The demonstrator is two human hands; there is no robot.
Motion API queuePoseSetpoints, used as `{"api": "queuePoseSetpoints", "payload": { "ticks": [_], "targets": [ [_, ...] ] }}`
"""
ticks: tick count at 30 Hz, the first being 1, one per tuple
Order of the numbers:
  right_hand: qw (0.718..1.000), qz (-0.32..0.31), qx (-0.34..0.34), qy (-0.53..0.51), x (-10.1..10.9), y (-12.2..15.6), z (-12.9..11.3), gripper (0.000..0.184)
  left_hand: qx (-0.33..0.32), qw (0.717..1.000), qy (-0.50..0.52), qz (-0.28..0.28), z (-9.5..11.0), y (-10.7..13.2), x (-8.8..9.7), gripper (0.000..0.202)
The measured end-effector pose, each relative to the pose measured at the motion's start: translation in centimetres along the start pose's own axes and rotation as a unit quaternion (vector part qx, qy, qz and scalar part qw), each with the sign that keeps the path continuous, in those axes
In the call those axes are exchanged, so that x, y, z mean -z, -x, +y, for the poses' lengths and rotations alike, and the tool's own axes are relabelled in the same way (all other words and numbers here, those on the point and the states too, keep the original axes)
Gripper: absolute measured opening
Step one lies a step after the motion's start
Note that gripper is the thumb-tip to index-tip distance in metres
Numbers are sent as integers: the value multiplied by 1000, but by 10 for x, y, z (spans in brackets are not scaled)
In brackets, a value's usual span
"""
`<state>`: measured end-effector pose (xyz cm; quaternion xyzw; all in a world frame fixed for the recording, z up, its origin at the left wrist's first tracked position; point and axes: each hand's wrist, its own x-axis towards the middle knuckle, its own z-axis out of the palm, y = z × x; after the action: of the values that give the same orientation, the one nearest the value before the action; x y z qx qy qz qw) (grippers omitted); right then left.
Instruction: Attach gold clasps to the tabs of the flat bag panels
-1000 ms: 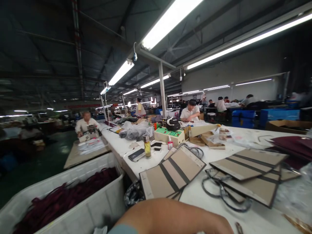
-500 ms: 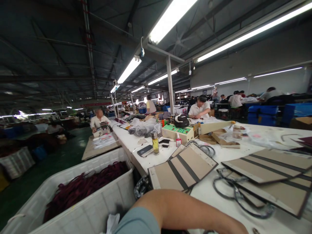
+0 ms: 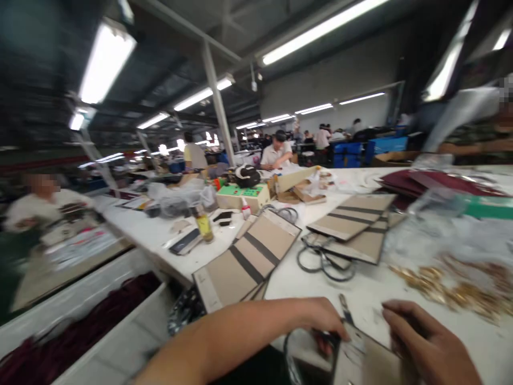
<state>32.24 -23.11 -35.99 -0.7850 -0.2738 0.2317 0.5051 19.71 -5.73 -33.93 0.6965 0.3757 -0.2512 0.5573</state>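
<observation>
At the bottom edge of the head view my left hand (image 3: pixel 320 321) and my right hand (image 3: pixel 425 342) both close on a tan board panel (image 3: pixel 368 363) with a dark edge. The left fingers pinch its left end, where a black cord loop (image 3: pixel 292 350) hangs. On its right side, the right fingers curl over it. A thin metal tool (image 3: pixel 345 310) sticks up between the hands. Motion blurs the picture.
The white table (image 3: pixel 360 289) carries tan striped panels (image 3: pixel 248 256), black cord loops (image 3: pixel 324 262), brass fittings (image 3: pixel 449 286), a bottle (image 3: pixel 204 224), a green-topped box (image 3: pixel 240 195) and maroon panels (image 3: pixel 425 182). A white bin (image 3: pixel 120 342) of maroon straps stands left. Several people work nearby.
The view has swung right and down. Both hands, unseen before, now show at the bottom holding the panel; earlier only my left forearm showed.
</observation>
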Motion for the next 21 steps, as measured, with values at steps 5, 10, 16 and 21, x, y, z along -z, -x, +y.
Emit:
{"api": "queuePoseSetpoints", "payload": {
  "ticks": [5,10,16,21],
  "targets": [
    [957,105,68,-261,-2,13,11,39,-49,998,-9,-36,-6,-28,16,11],
    [872,121,64,-470,-1,14,3,41,-55,997,5,-45,-9,-31,16,13],
    [817,102,32,-566,-7,-3,-17,40,-52,998,12,-42,-6,-28,15,13],
    [805,77,24,-588,-22,-10,-16,40,-51,997,12,-50,-6,-30,16,12]
  ]
}}
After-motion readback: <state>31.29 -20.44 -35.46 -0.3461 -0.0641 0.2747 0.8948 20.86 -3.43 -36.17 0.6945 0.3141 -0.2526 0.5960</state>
